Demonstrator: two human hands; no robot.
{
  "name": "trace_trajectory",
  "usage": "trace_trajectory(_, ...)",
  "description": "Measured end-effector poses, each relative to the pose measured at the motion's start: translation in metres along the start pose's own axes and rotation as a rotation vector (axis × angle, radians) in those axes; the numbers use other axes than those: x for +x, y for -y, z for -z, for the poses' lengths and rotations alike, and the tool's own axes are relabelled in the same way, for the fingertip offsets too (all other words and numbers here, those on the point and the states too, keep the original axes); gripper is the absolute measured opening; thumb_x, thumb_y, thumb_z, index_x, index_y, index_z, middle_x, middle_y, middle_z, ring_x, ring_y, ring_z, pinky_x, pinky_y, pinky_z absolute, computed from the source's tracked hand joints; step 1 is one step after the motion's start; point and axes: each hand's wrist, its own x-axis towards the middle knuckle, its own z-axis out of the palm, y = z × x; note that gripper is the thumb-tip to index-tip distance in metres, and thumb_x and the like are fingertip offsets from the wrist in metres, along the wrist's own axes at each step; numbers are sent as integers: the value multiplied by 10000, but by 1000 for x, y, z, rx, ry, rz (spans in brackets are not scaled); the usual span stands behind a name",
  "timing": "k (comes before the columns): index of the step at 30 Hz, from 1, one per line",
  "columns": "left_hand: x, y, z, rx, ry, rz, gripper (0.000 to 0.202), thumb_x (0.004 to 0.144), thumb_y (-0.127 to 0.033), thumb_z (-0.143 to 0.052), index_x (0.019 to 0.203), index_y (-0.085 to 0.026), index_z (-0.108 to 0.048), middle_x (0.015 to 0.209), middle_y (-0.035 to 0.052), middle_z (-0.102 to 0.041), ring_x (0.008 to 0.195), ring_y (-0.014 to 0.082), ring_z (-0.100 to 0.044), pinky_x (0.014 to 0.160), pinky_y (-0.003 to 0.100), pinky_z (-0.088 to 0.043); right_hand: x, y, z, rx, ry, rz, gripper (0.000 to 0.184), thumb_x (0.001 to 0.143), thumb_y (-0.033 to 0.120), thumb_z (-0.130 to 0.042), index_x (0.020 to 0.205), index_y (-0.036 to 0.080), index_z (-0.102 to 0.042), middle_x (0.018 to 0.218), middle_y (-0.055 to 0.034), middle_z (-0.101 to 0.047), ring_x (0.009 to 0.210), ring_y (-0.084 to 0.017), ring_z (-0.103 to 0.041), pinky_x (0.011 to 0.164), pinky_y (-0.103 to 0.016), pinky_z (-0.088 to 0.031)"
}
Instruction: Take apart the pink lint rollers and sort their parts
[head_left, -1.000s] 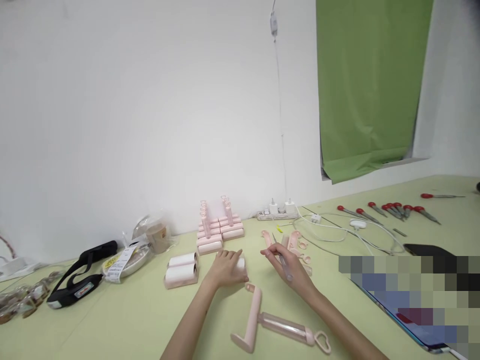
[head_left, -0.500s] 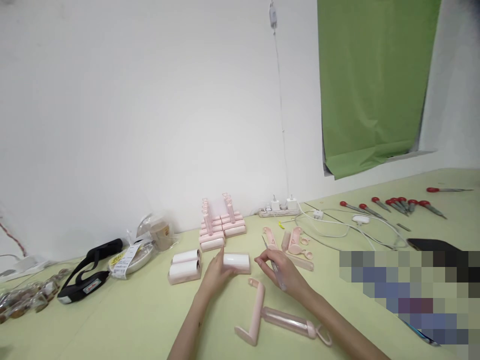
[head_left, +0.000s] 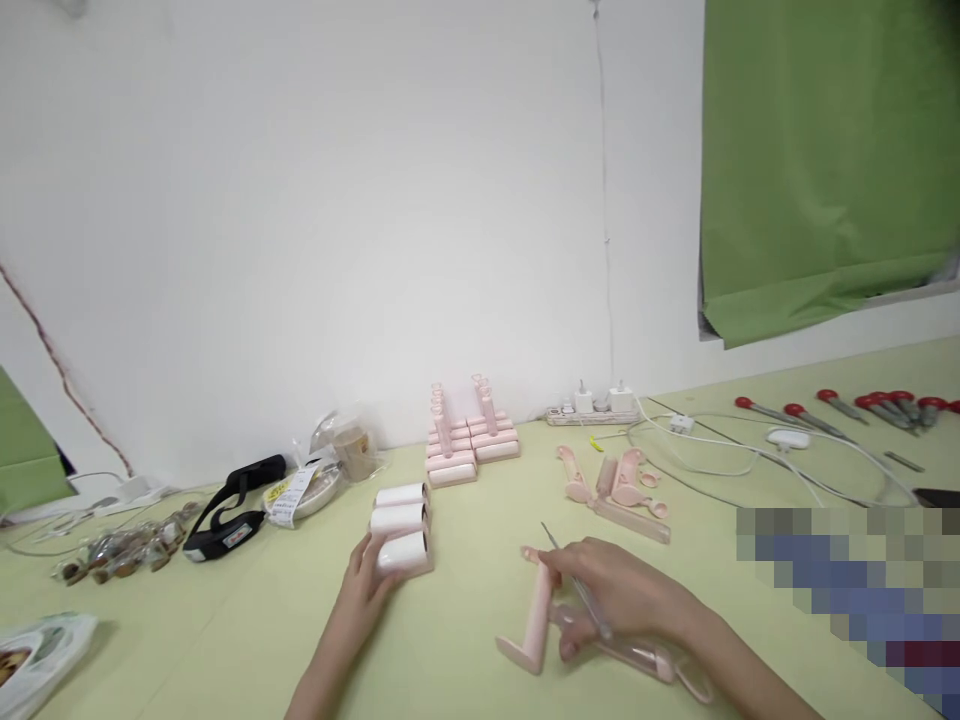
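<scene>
My left hand is curled round a white paper roll on the green table, right in front of two more white rolls. My right hand pinches a thin metal tool like a pen. That hand lies over a pink lint-roller handle, whose clear shaft ends in a heart-shaped loop.
Assembled pink rollers are stacked by the wall. Loose pink handle parts lie to their right. Beyond are a power strip, white cables and red-capped screwdrivers. On the left lie a black strap device, a dish and wrapped snacks.
My left hand carried the white roll leftward and set it in front of the two other rolls. My right hand dropped onto the pink handle. The view swung left.
</scene>
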Motion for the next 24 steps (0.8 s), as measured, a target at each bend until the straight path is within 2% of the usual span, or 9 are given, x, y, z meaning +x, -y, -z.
trace_trajectory(4,36,22,-6,-58,-41,-67,551,690,-473,-465,1152,-179,-408,1263,140,-338,1211,283,-295,994,424,-242,-1,1,-7,40,105,7,645,470,376,-738,1076,298,-531,801,19,-618,658,-161,-564,541,-200,-367)
trace_trajectory(6,51,24,-10,-28,-39,-78,577,677,-491,-457,1152,-169,-402,1250,144,-343,1204,287,-302,991,428,-242,1,1,-5,-11,101,-1,643,468,348,-740,1074,306,-528,836,14,-618,718,-185,-565,565,-214,-373)
trace_trajectory(8,59,19,-12,51,-93,-75,624,652,-490,-476,1174,-163,-379,1272,150,-312,1224,303,-252,994,454,-214,2,1,-3,-103,95,-35,523,448,361,-743,945,281,-600,808,0,-626,741,-217,-563,566,-235,-370)
trace_trajectory(10,60,5,-15,146,-258,-65,679,626,-480,-501,1200,-150,-351,1304,162,-265,1245,327,-177,996,491,-159,3,0,-1,-193,113,-98,304,487,360,-716,759,245,-643,714,-14,-631,678,-221,-567,523,-238,-350)
trace_trajectory(12,55,-18,-23,139,-371,-49,673,622,-497,-501,1173,-132,-376,1252,176,-336,1209,337,-239,975,500,-184,5,0,0,-236,112,-125,130,601,325,-639,685,227,-639,643,-24,-627,605,-202,-566,486,-233,-327)
trace_trajectory(13,50,-32,-30,70,-356,-38,634,634,-520,-480,1129,-131,-412,1174,168,-415,1149,323,-332,948,478,-244,6,0,0,-236,86,-116,106,659,309,-587,701,224,-635,635,-26,-628,586,-191,-566,481,-231,-324)
trace_trajectory(15,37,-63,-47,-172,-57,-18,518,680,-567,-414,987,-158,-490,933,104,-545,891,253,-521,801,390,-395,9,-1,-1,-201,-9,-90,159,746,324,-498,781,223,-616,646,-26,-629,587,-181,-570,497,-231,-340)
trace_trajectory(18,15,-103,-75,-311,321,50,522,677,-596,-438,962,-164,-503,780,43,-546,655,179,-522,646,307,-415,14,-5,1,-50,-147,-115,217,785,396,-456,853,225,-571,683,-17,-629,621,-174,-580,542,-240,-385)
trace_trajectory(24,-8,-155,-93,-490,338,-75,524,704,-500,-506,1107,-172,-439,996,96,-513,864,202,-493,780,314,-387,21,6,13,668,-360,-45,244,796,412,-470,927,207,-470,945,-70,-618,896,-184,-584,792,-316,-439)
